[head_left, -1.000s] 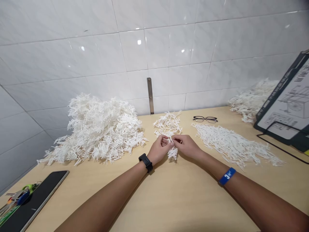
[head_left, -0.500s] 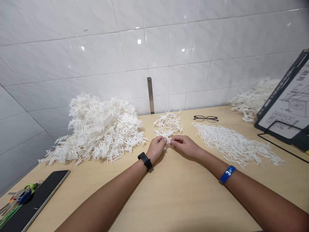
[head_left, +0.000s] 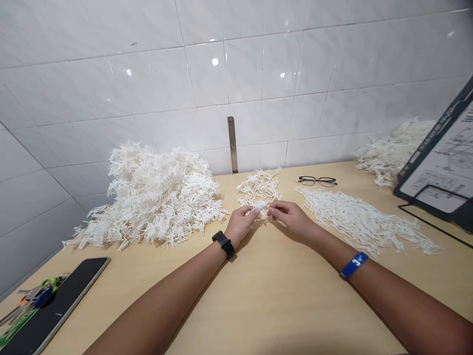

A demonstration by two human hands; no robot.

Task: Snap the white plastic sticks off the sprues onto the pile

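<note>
My left hand (head_left: 240,224) is closed, pinching a small clump of white branching strands (head_left: 263,209) between thumb and fingers. Just to its right, my right hand (head_left: 290,217) is also closed, its thumb and fingertips pressed together at the clump's right edge; whatever sits in that pinch is too small to make out. A loose small pile of white strands (head_left: 258,183) lies right behind the hands. On the left rises a large heap of white strands (head_left: 162,197). To the right of my right hand, a flat layer of separated white strands (head_left: 358,217) spreads over the table.
Black-framed glasses (head_left: 318,181) lie behind the flat layer. At the far right a dark-edged printed board (head_left: 439,172) leans before another white heap (head_left: 395,148). A phone (head_left: 70,301) and keys (head_left: 37,298) lie at front left. A metal strip (head_left: 232,145) stands against the tiled wall.
My right hand has moved slightly right, widening the gap from my left hand. The whole view has shifted a little. Both hands stay pinched.
</note>
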